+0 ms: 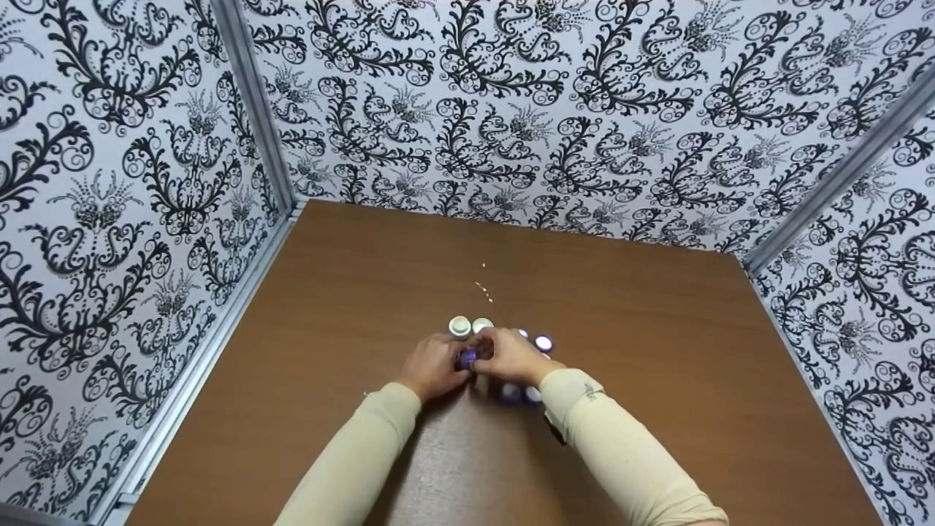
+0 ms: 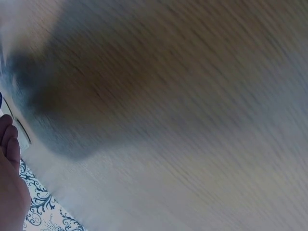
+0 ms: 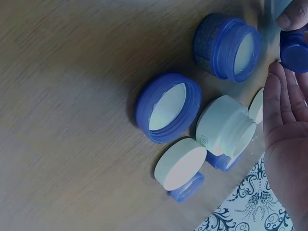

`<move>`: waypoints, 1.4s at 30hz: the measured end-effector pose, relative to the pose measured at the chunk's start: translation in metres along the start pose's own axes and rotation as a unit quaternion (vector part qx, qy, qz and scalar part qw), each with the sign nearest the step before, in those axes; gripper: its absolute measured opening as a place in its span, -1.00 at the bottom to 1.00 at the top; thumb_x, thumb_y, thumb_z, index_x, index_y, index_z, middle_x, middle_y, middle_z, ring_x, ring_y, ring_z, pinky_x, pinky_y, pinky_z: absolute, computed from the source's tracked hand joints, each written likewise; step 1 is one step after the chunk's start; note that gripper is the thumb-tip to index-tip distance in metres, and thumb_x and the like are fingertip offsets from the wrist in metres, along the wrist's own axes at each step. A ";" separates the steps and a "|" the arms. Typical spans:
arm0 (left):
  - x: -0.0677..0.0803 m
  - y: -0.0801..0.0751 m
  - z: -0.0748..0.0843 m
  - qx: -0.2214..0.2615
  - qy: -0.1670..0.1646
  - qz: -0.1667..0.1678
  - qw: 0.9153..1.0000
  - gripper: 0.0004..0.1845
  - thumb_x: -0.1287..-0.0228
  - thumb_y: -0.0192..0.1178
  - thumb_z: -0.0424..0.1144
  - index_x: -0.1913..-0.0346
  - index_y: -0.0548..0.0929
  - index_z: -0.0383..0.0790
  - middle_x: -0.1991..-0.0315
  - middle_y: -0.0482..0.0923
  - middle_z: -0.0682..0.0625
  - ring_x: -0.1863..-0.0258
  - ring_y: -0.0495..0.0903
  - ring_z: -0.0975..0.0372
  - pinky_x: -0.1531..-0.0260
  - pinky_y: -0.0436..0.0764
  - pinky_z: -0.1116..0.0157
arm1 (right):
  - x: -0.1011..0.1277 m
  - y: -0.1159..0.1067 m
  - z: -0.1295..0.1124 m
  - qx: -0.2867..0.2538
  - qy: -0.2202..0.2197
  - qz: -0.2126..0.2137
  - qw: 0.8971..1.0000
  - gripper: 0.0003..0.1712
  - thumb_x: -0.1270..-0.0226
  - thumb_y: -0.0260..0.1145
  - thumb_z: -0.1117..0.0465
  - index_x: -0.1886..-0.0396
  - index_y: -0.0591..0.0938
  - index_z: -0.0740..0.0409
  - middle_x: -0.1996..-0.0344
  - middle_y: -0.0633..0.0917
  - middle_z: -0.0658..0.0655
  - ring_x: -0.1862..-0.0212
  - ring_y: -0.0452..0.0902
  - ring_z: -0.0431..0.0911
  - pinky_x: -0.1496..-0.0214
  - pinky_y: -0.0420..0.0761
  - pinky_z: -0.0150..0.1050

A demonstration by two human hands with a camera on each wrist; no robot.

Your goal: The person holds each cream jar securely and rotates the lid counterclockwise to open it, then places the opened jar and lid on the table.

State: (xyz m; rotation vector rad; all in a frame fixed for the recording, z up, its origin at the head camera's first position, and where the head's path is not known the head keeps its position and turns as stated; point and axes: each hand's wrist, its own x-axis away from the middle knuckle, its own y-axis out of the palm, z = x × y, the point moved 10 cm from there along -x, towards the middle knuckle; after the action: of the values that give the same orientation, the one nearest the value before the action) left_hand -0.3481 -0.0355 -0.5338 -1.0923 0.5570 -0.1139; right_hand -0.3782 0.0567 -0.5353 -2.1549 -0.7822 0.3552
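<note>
Jar (image 1: 467, 358), small, purple-blue plastic, pinched between my left hand (image 1: 432, 369) and right hand (image 1: 511, 356). More blue jars (image 3: 168, 108) just right of grip.

Broad bare tabletop (image 1: 657, 351) to left, right and behind the hands, open for passage on every side. Hemmed in by patterned walls (image 1: 131, 183) on three edges, with metal rails (image 1: 252, 102) at the corners. Tightly crowded at the middle: white jars (image 1: 470, 326) just behind the left hand (image 1: 432, 367), blue jars (image 3: 168, 107) and white lids (image 3: 180, 163) packed close beside the right hand (image 1: 513, 356), some touching, narrow gaps only. A few small specks (image 1: 484, 288) farther back, well apart from the cluster.
</note>
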 end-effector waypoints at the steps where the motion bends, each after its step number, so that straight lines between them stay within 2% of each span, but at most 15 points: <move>1: 0.000 0.000 0.000 0.000 -0.001 0.001 1.000 -0.67 0.05 0.45 -0.09 0.22 0.75 -0.19 0.23 0.70 -0.08 0.18 0.67 0.04 0.14 0.62 0.07 | 0.000 0.000 0.000 0.003 0.000 0.002 1.000 -0.64 -0.11 0.39 0.23 0.06 0.68 0.22 0.30 0.75 0.02 0.23 0.67 -0.16 0.14 0.63 -0.25; 8: 0.001 -0.001 0.000 -0.001 -0.004 -0.002 1.000 -0.62 0.07 0.48 -0.07 0.16 0.76 -0.18 0.19 0.69 -0.08 0.13 0.66 0.04 0.09 0.60 0.09 | 0.003 -0.003 -0.002 0.043 0.005 0.010 0.999 -0.75 -0.22 0.35 0.14 0.16 0.69 0.17 0.36 0.73 -0.02 0.27 0.65 -0.15 0.16 0.62 -0.19; 14: 0.001 -0.001 0.001 0.000 0.003 -0.004 1.000 -0.60 0.07 0.48 -0.06 0.14 0.76 -0.16 0.16 0.70 -0.10 0.12 0.67 0.02 0.10 0.61 0.07 | 0.002 -0.002 0.002 0.039 0.005 0.008 0.999 -0.77 -0.15 0.43 0.17 0.23 0.66 0.16 0.39 0.73 -0.02 0.32 0.65 -0.19 0.20 0.62 -0.22; 25: 0.001 0.000 0.002 0.010 0.007 -0.007 1.000 -0.53 0.06 0.50 -0.09 0.01 0.75 -0.14 0.14 0.71 -0.11 0.10 0.67 0.00 0.07 0.60 0.06 | 0.002 -0.002 -0.001 0.015 0.004 0.007 1.000 -0.65 -0.03 0.48 0.26 0.15 0.64 0.18 0.34 0.73 0.05 0.29 0.65 -0.14 0.19 0.61 -0.23; 32: 0.001 -0.003 0.004 0.012 0.003 -0.007 1.000 -0.56 0.06 0.50 -0.09 0.06 0.76 -0.17 0.16 0.70 -0.11 0.13 0.67 0.01 0.09 0.61 0.06 | 0.003 -0.001 -0.003 -0.001 -0.002 0.006 1.000 -0.66 -0.10 0.41 0.26 0.09 0.66 0.25 0.32 0.75 0.07 0.25 0.68 -0.11 0.16 0.63 -0.23; 36: 0.001 -0.003 0.004 0.000 0.012 0.002 1.000 -0.59 0.07 0.50 -0.10 0.11 0.76 -0.19 0.18 0.70 -0.10 0.12 0.67 0.02 0.09 0.61 0.08 | 0.004 -0.002 -0.004 0.016 -0.005 0.008 1.000 -0.71 -0.17 0.35 0.22 0.11 0.69 0.23 0.31 0.75 0.03 0.23 0.67 -0.14 0.13 0.62 -0.21; 42: 0.002 -0.003 0.005 -0.001 0.022 0.010 1.000 -0.64 0.06 0.51 -0.08 0.22 0.75 -0.20 0.20 0.71 -0.10 0.12 0.67 0.03 0.08 0.60 0.09 | 0.004 -0.002 -0.004 0.020 0.000 0.005 1.000 -0.74 -0.16 0.40 0.23 0.14 0.69 0.20 0.33 0.74 0.00 0.25 0.66 -0.17 0.13 0.62 -0.20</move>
State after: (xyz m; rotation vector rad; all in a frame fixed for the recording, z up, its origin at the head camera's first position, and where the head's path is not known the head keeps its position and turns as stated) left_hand -0.3438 -0.0330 -0.5304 -1.0873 0.6069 -0.1203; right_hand -0.3736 0.0579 -0.5311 -2.1223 -0.7579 0.3735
